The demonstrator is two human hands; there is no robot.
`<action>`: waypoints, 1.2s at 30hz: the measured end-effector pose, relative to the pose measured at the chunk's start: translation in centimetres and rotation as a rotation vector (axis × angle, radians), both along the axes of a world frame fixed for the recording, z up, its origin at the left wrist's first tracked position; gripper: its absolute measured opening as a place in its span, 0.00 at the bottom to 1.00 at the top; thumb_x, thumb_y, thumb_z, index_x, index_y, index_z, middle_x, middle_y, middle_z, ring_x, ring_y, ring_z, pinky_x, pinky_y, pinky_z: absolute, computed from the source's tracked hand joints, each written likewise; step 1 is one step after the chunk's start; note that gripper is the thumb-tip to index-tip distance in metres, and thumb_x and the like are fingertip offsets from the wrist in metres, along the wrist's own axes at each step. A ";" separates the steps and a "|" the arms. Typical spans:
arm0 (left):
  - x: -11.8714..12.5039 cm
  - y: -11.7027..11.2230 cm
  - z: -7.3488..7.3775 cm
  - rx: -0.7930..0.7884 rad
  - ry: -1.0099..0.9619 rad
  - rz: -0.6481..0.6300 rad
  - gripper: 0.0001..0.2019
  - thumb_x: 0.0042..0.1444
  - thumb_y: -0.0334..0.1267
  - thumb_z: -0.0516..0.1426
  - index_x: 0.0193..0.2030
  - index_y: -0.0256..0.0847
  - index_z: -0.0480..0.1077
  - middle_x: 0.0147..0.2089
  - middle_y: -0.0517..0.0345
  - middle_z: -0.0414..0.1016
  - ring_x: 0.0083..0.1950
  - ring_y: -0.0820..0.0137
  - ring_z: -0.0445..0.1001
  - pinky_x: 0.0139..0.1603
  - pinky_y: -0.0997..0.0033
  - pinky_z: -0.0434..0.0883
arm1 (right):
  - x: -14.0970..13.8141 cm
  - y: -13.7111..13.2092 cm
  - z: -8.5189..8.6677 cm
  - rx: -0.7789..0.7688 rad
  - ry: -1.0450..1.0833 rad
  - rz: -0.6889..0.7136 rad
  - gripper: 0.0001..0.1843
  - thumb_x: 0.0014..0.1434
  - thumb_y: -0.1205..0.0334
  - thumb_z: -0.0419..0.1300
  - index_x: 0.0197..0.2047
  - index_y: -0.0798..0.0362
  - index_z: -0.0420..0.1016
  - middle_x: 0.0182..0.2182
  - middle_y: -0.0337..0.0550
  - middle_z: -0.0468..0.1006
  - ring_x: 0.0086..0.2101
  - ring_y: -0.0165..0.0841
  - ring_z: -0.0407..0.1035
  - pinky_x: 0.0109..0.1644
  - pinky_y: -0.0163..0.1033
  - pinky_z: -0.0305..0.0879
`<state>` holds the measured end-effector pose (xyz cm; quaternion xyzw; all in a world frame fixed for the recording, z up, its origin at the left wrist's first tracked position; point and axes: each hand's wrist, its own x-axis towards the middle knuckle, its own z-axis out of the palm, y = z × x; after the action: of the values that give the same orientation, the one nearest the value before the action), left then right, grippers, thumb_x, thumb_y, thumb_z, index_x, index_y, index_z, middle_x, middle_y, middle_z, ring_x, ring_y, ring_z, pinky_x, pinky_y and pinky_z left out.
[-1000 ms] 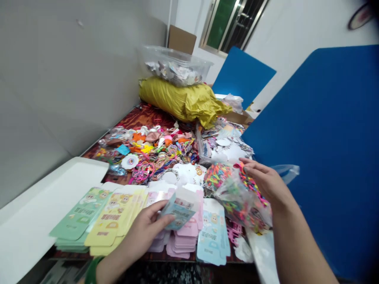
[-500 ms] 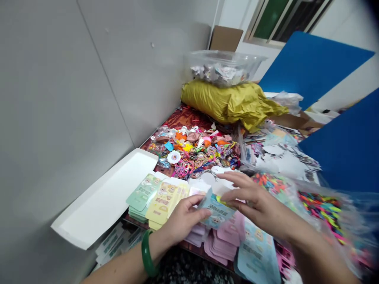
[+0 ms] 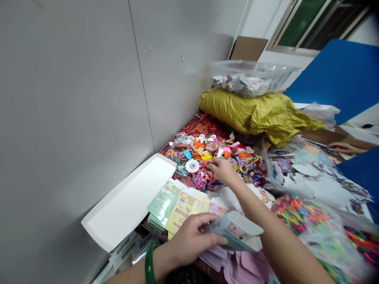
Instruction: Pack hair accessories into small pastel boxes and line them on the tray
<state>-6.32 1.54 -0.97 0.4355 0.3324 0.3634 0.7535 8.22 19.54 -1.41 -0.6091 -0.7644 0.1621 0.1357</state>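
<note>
The counter (image 3: 204, 125) is carrying everything around the trinket heap (image 3: 213, 148), its red pattern showing mainly beyond the heap. Two blue boards (image 3: 334, 79) are standing right of the heap, both running out of view. A yellow sack (image 3: 248, 112) is lying behind the heap; above it, a clear tub (image 3: 284, 77) is holding scraps too jumbled to make out. A white tray (image 3: 133, 201) is slanting along the heap's near left side. Right of the heap and nearer, clear bags of bright pieces (image 3: 319, 228) are running past the frame edge. Green boxes (image 3: 164, 199), yellow boxes (image 3: 188, 205) and pink boxes (image 3: 247, 264) are lying flat before the heap, the pink partly covered.

The hands are working apart. In front of the heap, the left hand (image 3: 192, 238) is clasping a light-blue box (image 3: 237, 232), whose contents are showing too unclearly to name. The right hand (image 3: 223, 171) is bending its fingers at the heap; their tips are merging with the trinkets, so I cannot tell whether they are pinching anything. Far right of the heap, another person's hand (image 3: 345, 148) is showing, its arm hidden. Nearer than the heap, a green bangle (image 3: 150, 262) is circling the left wrist.
</note>
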 end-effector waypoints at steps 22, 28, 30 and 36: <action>-2.7 2.0 -0.9 -0.077 -0.066 0.159 0.18 0.47 0.40 0.65 0.46 0.38 0.75 0.42 0.53 0.78 0.43 0.64 0.75 0.48 0.65 0.69 | -1.3 6.9 -5.4 -0.058 0.042 0.037 0.19 0.52 0.73 0.56 0.47 0.56 0.74 0.44 0.49 0.77 0.44 0.38 0.70 0.49 0.37 0.61; -2.8 2.2 -1.0 -0.059 -0.087 0.151 0.18 0.47 0.40 0.65 0.45 0.37 0.75 0.44 0.52 0.78 0.45 0.63 0.74 0.48 0.67 0.69 | -0.2 6.2 -5.3 -0.144 0.237 -0.009 0.08 0.48 0.69 0.61 0.35 0.54 0.77 0.29 0.41 0.79 0.32 0.35 0.72 0.40 0.37 0.65; -2.9 2.1 -1.1 -0.048 -0.078 0.160 0.18 0.48 0.40 0.65 0.46 0.37 0.75 0.43 0.52 0.78 0.45 0.63 0.74 0.48 0.67 0.69 | 0.6 5.9 -4.7 -0.163 0.353 -0.046 0.11 0.47 0.65 0.63 0.36 0.55 0.76 0.27 0.40 0.78 0.27 0.33 0.71 0.33 0.36 0.66; -3.4 1.7 -1.2 -0.050 -0.028 0.192 0.19 0.50 0.42 0.64 0.49 0.38 0.73 0.44 0.51 0.78 0.41 0.65 0.75 0.42 0.69 0.70 | 3.5 2.1 -0.5 -0.039 0.708 -0.206 0.19 0.46 0.45 0.65 0.29 0.52 0.69 0.17 0.32 0.68 0.16 0.27 0.60 0.19 0.33 0.57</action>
<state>-9.72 3.24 -2.14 0.3777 0.3711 0.4315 0.7304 11.73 21.60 -1.93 -0.5916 -0.6016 0.3628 0.3956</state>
